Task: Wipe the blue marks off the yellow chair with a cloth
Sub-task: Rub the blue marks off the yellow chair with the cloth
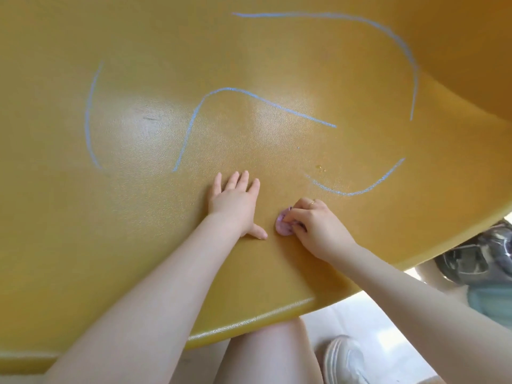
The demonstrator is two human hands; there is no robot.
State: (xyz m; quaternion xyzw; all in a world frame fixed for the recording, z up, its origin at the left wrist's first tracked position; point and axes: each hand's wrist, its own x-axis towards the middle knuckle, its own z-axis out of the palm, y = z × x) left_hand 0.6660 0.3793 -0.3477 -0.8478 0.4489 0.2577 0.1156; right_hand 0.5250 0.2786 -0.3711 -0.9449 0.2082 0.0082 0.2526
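The yellow chair (138,223) fills most of the view, its textured seat bearing several blue marks: a long arc at left (90,117), a bent line in the middle (235,91), a big curve at top right (388,31) and a short curve (357,191) just beyond my right hand. My left hand (235,206) rests flat on the seat, fingers straight. My right hand (315,225) pinches a small pink cloth (282,224) against the seat, close to my left thumb.
The seat's front edge (263,320) curves across the lower frame. Below it are my bare leg (263,356) and a white shoe (346,361) on a pale floor. A dark shiny object (476,253) lies past the edge at right. A tiny droplet (320,168) sits on the seat.
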